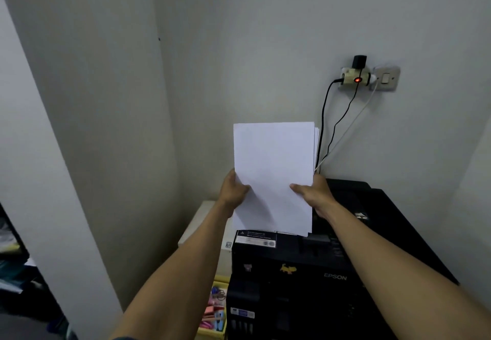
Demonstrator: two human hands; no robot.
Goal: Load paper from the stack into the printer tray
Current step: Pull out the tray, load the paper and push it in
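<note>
A sheaf of white paper [273, 159] stands upright over the rear feed of a black Epson printer [300, 278]. Its lower edge sits at the printer's rear slot [316, 238], just behind a white warning label. My left hand [233, 190] grips the sheaf's left edge with the thumb on the front. My right hand [316, 193] grips the right edge the same way. A few sheets fan out at the top right corner.
A wall socket with a lit adapter [357, 76] and hanging cables [325, 127] is behind the printer. A yellow box of small stationery [215, 310] sits left of the printer, beside a white cabinet top [202, 222]. A wall corner closes the left side.
</note>
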